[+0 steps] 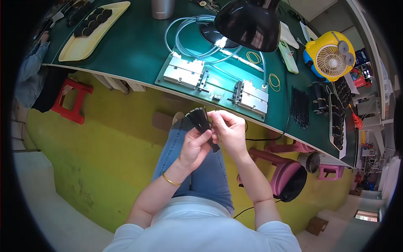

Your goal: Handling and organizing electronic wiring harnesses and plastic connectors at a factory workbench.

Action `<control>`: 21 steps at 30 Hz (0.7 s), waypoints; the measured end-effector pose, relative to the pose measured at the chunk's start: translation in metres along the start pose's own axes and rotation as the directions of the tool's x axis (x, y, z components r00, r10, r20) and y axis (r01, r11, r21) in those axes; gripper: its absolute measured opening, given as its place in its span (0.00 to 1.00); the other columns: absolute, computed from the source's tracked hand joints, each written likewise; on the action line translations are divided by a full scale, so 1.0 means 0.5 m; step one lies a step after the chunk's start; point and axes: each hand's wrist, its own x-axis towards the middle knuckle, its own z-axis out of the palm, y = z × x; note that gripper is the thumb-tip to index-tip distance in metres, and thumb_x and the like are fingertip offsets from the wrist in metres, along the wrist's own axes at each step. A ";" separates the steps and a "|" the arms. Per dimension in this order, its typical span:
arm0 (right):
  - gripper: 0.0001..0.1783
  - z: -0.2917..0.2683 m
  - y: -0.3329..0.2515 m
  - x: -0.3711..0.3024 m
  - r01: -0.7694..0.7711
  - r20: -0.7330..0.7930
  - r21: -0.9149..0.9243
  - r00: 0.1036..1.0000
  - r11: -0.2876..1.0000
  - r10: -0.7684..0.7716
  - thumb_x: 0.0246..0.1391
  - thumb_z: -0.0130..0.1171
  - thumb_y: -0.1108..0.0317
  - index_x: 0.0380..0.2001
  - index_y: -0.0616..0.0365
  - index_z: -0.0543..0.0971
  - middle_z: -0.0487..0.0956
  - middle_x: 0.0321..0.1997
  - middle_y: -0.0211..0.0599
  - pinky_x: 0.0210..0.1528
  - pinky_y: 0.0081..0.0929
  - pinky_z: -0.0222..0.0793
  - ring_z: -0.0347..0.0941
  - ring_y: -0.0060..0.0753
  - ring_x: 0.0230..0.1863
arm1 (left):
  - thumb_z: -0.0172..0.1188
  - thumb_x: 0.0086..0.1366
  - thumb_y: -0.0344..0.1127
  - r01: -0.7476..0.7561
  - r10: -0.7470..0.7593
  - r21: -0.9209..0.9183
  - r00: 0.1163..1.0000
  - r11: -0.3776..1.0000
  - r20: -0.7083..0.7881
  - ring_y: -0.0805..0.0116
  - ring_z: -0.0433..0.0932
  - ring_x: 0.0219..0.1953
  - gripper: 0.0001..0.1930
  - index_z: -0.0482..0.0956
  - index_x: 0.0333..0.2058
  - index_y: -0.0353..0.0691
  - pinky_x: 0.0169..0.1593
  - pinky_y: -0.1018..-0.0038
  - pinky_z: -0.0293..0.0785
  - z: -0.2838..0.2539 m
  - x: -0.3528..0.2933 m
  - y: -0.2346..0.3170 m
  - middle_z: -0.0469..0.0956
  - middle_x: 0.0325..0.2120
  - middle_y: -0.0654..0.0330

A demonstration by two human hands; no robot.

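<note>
My left hand (195, 148) is closed around a fanned bundle of thin black wires (198, 119) with pale tips, held above my lap. Close beside it, my right hand (231, 131) pinches thumb against forefinger at the bundle's right side. One thin dark strand (216, 111) shows at those fingertips, though its lower part is hidden. Just beyond both hands, at the table's front edge, sits a fixture with a left metal block (184, 72) and a right metal block (253, 95) on a green plate. A small dark part (216, 97) lies between the blocks.
A black lamp (247, 29) hangs over clear tubing (178, 38). Loose black wires (300, 108), black rolls (319, 97) and a yellow fan (331, 61) occupy the right. A cream tray (77, 49) lies far left, near another person's sleeve (34, 59). Pink stool (285, 174) at right.
</note>
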 end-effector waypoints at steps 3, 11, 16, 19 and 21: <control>0.08 0.005 -0.014 0.009 0.011 -0.058 -0.061 0.998 0.998 -0.015 0.50 0.51 0.69 0.26 0.62 0.76 0.67 0.11 0.23 0.09 0.07 0.54 0.58 0.08 0.10 | 0.51 0.56 0.27 -0.007 0.007 -0.029 1.000 1.000 0.012 0.72 0.68 0.30 0.06 0.71 0.34 0.38 0.39 0.75 0.65 -0.001 0.014 -0.001 0.70 0.28 0.62; 0.09 0.016 -0.018 0.025 0.029 -0.140 -0.030 0.990 0.999 -0.033 0.50 0.50 0.68 0.26 0.63 0.76 0.66 0.10 0.22 0.09 0.08 0.51 0.56 0.07 0.09 | 0.51 0.56 0.27 0.009 -0.010 -0.045 0.999 0.999 -0.037 0.73 0.68 0.30 0.05 0.71 0.33 0.37 0.38 0.77 0.66 0.028 0.032 0.016 0.71 0.27 0.62; 0.09 0.023 -0.012 0.030 0.047 -0.155 0.001 0.987 0.999 -0.047 0.51 0.49 0.68 0.26 0.63 0.76 0.65 0.10 0.22 0.08 0.08 0.50 0.55 0.07 0.09 | 0.51 0.56 0.27 0.019 -0.019 -0.024 0.999 1.000 -0.031 0.74 0.68 0.30 0.06 0.71 0.34 0.37 0.37 0.77 0.66 0.016 0.033 0.023 0.71 0.27 0.62; 0.10 0.027 -0.017 0.030 0.008 -0.183 0.039 0.983 0.999 0.000 0.51 0.49 0.68 0.26 0.63 0.76 0.64 0.10 0.21 0.08 0.08 0.49 0.55 0.07 0.09 | 0.51 0.56 0.26 0.028 -0.029 -0.017 0.999 0.999 -0.028 0.74 0.69 0.29 0.06 0.71 0.34 0.37 0.37 0.78 0.67 0.019 0.035 0.028 0.71 0.27 0.62; 0.10 0.026 -0.016 0.030 0.013 -0.187 0.043 0.982 0.999 -0.005 0.51 0.49 0.68 0.26 0.63 0.76 0.64 0.10 0.21 0.08 0.08 0.49 0.55 0.07 0.09 | 0.51 0.56 0.26 0.031 -0.031 -0.009 0.999 0.999 -0.024 0.74 0.69 0.29 0.06 0.71 0.34 0.37 0.37 0.78 0.67 0.021 0.037 0.030 0.71 0.27 0.62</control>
